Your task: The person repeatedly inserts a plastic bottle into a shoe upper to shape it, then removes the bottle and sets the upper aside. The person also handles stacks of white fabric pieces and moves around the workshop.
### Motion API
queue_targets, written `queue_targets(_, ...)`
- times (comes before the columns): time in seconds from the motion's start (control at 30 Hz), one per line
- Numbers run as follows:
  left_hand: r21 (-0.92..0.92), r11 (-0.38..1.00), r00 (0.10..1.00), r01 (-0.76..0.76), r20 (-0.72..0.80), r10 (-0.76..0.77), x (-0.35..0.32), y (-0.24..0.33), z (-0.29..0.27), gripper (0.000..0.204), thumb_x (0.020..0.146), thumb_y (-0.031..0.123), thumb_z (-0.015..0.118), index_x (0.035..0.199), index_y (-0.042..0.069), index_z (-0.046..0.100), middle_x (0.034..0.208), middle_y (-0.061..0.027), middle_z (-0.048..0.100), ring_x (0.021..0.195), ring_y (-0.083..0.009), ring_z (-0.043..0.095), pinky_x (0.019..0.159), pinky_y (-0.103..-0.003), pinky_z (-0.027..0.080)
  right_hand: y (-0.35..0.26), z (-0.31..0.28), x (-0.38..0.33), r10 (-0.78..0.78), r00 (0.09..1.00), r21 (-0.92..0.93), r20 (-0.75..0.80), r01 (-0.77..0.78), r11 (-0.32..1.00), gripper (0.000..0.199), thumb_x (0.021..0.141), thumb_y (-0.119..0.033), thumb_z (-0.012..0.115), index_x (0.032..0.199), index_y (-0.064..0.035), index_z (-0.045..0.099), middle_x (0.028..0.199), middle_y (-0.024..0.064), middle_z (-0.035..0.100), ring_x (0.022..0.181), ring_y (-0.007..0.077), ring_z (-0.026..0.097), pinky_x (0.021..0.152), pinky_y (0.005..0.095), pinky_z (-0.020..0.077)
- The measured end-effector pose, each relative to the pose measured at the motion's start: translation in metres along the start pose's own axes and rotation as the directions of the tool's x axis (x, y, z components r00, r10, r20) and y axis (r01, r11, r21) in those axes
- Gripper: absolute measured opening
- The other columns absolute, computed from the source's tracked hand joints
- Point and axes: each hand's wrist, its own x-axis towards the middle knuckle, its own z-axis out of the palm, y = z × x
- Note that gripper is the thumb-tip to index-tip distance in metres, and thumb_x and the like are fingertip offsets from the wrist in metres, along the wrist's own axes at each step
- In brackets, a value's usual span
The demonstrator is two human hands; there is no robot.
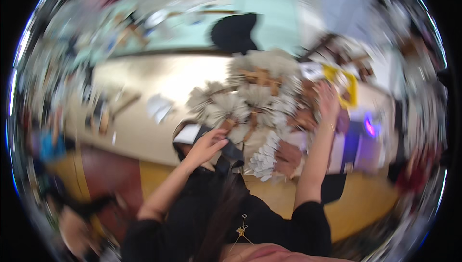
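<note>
My left hand [208, 147] hovers over or rests on a black bag-like item [230, 155] with a white panel [187, 134], at the table's near edge. Its fingers are loosely bent and apart, with nothing plainly gripped. My right hand [328, 100] stretches out to the far right, beside a yellow basket [355, 91] and above brown pieces [305, 118]. Its fingers look spread, though motion blurs them. Between my hands spread fanned bundles of grey-white pieces [226, 106]. Nearer to me, another whitish bundle [265, 160] sits against a stack of brown pieces [288, 156].
A loose white piece [159, 107] lies on the beige table [139, 134] to the left. Beyond it, a black rounded shape [235, 32] stands against a pale green tabletop [276, 19]. At the right, a purple light [370, 126] glows on a device. Surroundings are blurred.
</note>
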Motion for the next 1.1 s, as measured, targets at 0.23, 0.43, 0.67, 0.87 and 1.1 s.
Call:
queue_targets(0.23, -0.003, 1.000, 0.968, -0.018, -0.249, 0.017, -0.045, -0.005, -0.006, 0.039, 0.086, 0.025, 0.057, 0.118, 0.004, 0.050, 0.102, -0.0134, 0.059, 0.088, -0.0199, 0.060, 0.077, -0.030, 0.048, 0.082, 0.168, -0.137, -0.145, 0.891, -0.611, 0.431, 0.406, 0.679, 0.012, 0.086, -0.003, 0.054, 0.097, -0.0047, 0.048, 0.099, 0.0112, 0.059, 0.084, 0.0198, 0.058, 0.075, 0.0278, 0.0469)
queue_targets(0.43, -0.108, 0.994, 0.953, 0.015, -0.300, -0.047, -0.087, -0.026, -0.027, 0.035, 0.087, 0.022, 0.056, 0.116, 0.003, 0.051, 0.098, -0.0095, 0.060, 0.082, -0.0158, 0.059, 0.073, -0.028, 0.048, 0.110, 0.318, -0.287, -0.220, -0.027, 0.114, 0.975, 0.912, 0.394, 0.029, 0.074, -0.004, 0.066, 0.095, -0.0059, 0.046, 0.089, 0.0104, 0.060, 0.078, 0.0230, 0.059, 0.076, 0.0373, 0.0456)
queue_targets(0.67, -0.264, 0.965, 0.926, -0.014, -0.366, -0.087, -0.168, -0.082, -0.073, 0.033, 0.085, 0.023, 0.057, 0.111, 0.003, 0.052, 0.088, -0.0112, 0.062, 0.080, -0.0214, 0.060, 0.072, -0.032, 0.047, 0.145, 0.421, -0.383, 0.046, -0.500, 0.428, 0.865, 0.782, 0.454, 0.025, 0.082, -0.011, 0.061, 0.092, -0.0093, 0.038, 0.084, 0.0106, 0.056, 0.064, 0.0221, 0.060, 0.061, 0.0368, 0.0460)
queue_targets(0.87, -0.179, 0.983, 0.913, -0.038, -0.406, -0.038, -0.264, -0.152, -0.152, 0.033, 0.085, 0.024, 0.057, 0.111, 0.003, 0.053, 0.090, -0.0128, 0.062, 0.082, -0.0238, 0.060, 0.074, -0.033, 0.047, 0.264, 0.462, -0.502, -0.190, -0.273, 0.329, 0.943, 0.857, 0.398, 0.025, 0.085, -0.012, 0.059, 0.087, -0.0084, 0.034, 0.078, 0.0093, 0.053, 0.055, 0.0203, 0.058, 0.053, 0.0355, 0.0459)
queue_targets(1.1, -0.176, 0.984, 0.831, 0.009, -0.546, -0.105, -0.378, -0.230, -0.253, 0.033, 0.086, 0.021, 0.056, 0.113, 0.002, 0.052, 0.090, -0.0117, 0.060, 0.078, -0.0181, 0.059, 0.069, -0.030, 0.048, 0.353, 0.516, -0.582, -0.076, -0.370, 0.353, 0.926, 0.776, 0.522, 0.018, 0.090, -0.018, 0.050, 0.087, -0.0082, 0.035, 0.081, 0.0089, 0.049, 0.054, 0.0187, 0.055, 0.056, 0.0384, 0.0417)
